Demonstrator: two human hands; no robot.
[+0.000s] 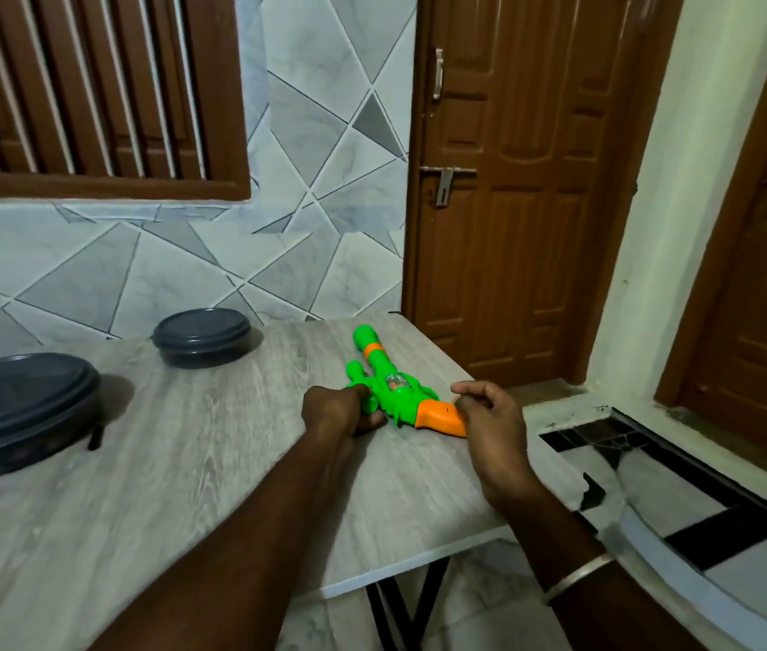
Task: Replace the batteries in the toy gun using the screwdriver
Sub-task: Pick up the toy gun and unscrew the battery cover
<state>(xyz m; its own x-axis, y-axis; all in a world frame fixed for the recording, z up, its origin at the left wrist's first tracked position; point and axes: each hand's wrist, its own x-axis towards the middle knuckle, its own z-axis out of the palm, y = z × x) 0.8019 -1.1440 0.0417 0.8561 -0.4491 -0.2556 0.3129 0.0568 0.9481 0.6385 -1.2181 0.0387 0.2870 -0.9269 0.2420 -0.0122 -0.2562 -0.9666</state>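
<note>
Toy gun (395, 390) in clenched left grip (339, 412); right grip (487, 413) half-curled at its butt, hold unclear.

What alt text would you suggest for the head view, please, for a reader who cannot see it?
A person's left hand grips a green and orange toy gun lying on a grey table, while the right hand curls at its orange handle. A large dark container and a small dark container stand to the left.

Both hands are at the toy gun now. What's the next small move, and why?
Probably roll the toy gun over: left hand grips its green side, right hand sits at the orange grip, and no battery cover shows on top.
</note>
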